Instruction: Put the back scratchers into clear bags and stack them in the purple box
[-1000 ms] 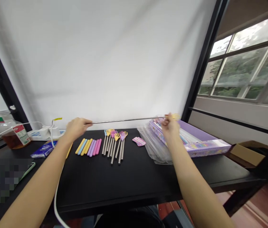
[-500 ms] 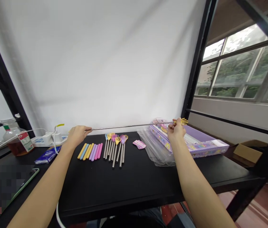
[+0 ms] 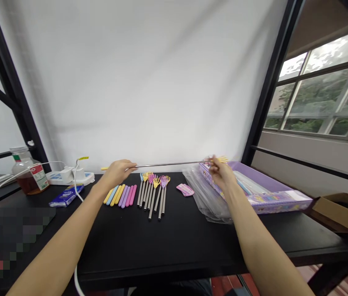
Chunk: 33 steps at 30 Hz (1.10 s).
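Note:
A telescopic back scratcher (image 3: 174, 164) with a thin metal rod spans the space between my hands, above the desk. My left hand (image 3: 119, 172) is closed around its handle end, where a yellow tip pokes out to the left. At the other end, my right hand (image 3: 220, 170) is closed near the yellow claw head, which looks blurred. Below the rod lie several back scratcher heads on metal tubes (image 3: 152, 197), with blue, yellow, pink and purple claws. Left of them is a row of coloured handles (image 3: 121, 195) in yellow, blue, purple and pink.
Pink cards (image 3: 185, 189) lie beside clear plastic bags (image 3: 206, 201). An open purple box (image 3: 279, 201) stands at the right. On the left are a blue packet (image 3: 66, 196), a power strip (image 3: 55, 177) with cables and a bottle of brown liquid (image 3: 30, 176).
My hands have come closer together, so the rod between them spans a shorter length. Both still grip the back scratcher. The camera view has shifted slightly to the right.

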Each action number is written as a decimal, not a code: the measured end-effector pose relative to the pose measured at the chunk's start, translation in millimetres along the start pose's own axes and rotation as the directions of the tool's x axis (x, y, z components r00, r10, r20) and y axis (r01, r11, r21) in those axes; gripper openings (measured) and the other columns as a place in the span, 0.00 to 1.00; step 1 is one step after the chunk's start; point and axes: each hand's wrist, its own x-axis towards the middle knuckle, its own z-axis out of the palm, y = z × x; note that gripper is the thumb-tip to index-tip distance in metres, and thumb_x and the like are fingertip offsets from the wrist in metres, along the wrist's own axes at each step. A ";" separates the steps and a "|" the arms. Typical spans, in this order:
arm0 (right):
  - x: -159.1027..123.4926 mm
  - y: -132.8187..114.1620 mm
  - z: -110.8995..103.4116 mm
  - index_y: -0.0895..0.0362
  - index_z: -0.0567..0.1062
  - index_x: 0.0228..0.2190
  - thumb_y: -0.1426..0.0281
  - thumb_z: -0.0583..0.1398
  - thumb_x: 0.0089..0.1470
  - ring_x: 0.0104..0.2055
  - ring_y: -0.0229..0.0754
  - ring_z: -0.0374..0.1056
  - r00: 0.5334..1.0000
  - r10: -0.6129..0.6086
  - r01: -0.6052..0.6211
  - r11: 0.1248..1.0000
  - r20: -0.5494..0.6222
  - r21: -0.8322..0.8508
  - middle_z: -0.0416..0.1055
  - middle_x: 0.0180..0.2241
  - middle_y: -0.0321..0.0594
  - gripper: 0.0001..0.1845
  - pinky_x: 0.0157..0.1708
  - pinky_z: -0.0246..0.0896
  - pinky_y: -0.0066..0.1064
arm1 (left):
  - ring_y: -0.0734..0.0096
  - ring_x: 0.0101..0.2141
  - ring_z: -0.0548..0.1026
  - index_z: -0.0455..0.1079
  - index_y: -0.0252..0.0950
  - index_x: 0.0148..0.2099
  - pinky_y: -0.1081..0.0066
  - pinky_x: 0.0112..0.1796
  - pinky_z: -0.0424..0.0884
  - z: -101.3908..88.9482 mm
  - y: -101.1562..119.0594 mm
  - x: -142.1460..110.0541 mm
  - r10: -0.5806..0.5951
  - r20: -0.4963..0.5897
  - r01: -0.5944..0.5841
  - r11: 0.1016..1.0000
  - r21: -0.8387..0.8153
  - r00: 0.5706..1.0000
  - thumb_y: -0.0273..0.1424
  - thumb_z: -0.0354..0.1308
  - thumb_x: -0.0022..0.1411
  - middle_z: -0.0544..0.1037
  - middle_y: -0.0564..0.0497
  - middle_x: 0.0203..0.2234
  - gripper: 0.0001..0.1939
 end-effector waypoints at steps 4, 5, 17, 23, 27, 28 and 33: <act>-27.8 32.9 29.2 0.59 0.68 0.15 0.61 0.75 0.39 0.11 0.26 0.49 0.925 0.210 -0.122 0.954 0.317 -0.274 0.59 0.10 0.30 0.23 0.09 0.47 0.20 | 0.65 0.34 0.77 0.77 0.36 0.40 0.69 0.37 0.69 17.1 47.7 12.3 0.141 -0.028 -0.140 0.990 0.014 0.990 0.35 0.50 0.71 0.81 0.46 0.32 0.15; -33.8 38.8 34.7 0.59 0.67 0.14 0.58 0.74 0.40 0.11 0.26 0.47 0.897 0.231 -0.122 0.949 0.376 -0.291 0.57 0.09 0.29 0.25 0.09 0.45 0.20 | 0.67 0.32 0.76 0.77 0.36 0.39 0.70 0.35 0.67 20.3 56.3 13.6 0.150 -0.023 -0.150 0.989 0.011 0.988 0.35 0.50 0.71 0.79 0.47 0.30 0.15; -69.5 65.2 58.7 0.56 0.67 0.11 0.47 0.69 0.42 0.11 0.28 0.43 0.806 0.215 -0.013 0.938 0.551 -0.347 0.51 0.07 0.28 0.30 0.11 0.39 0.25 | 0.72 0.26 0.71 0.71 0.36 0.33 0.72 0.30 0.62 31.5 102.3 22.3 0.180 -0.007 -0.180 0.979 -0.095 0.984 0.32 0.48 0.72 0.74 0.51 0.24 0.16; -72.1 68.0 65.5 0.59 0.69 0.11 0.51 0.69 0.45 0.12 0.28 0.46 0.828 0.189 0.002 0.941 0.529 -0.339 0.51 0.08 0.29 0.28 0.12 0.43 0.24 | 0.71 0.27 0.72 0.73 0.36 0.35 0.72 0.30 0.61 26.2 107.8 24.5 0.152 0.028 -0.148 0.983 -0.111 0.988 0.34 0.50 0.72 0.75 0.51 0.25 0.15; -52.4 50.9 56.9 0.57 0.66 0.15 0.55 0.69 0.46 0.12 0.26 0.45 0.901 0.093 0.024 0.964 0.423 -0.265 0.54 0.10 0.27 0.25 0.12 0.44 0.22 | 0.68 0.31 0.76 0.78 0.38 0.36 0.72 0.34 0.65 16.2 71.7 19.3 0.018 0.115 -0.008 0.996 -0.091 0.993 0.39 0.53 0.70 0.80 0.50 0.28 0.15; -42.5 40.9 50.2 0.57 0.64 0.17 0.56 0.68 0.48 0.12 0.26 0.44 0.932 0.044 0.042 0.973 0.359 -0.227 0.56 0.12 0.26 0.25 0.12 0.43 0.21 | 0.65 0.34 0.78 0.79 0.40 0.38 0.71 0.36 0.67 10.5 55.1 16.0 -0.068 0.117 0.074 0.996 -0.042 0.991 0.39 0.55 0.68 0.82 0.49 0.32 0.14; 7.5 -13.6 0.3 0.54 0.57 0.22 0.66 0.59 0.61 0.13 0.28 0.43 0.869 -0.175 0.213 0.976 -0.462 0.031 0.50 0.15 0.23 0.20 0.11 0.45 0.19 | 0.53 0.45 0.79 0.81 0.45 0.47 0.65 0.41 0.71 -20.0 -25.9 -10.5 -0.477 0.035 0.458 0.860 0.224 0.878 0.43 0.56 0.65 0.83 0.48 0.42 0.16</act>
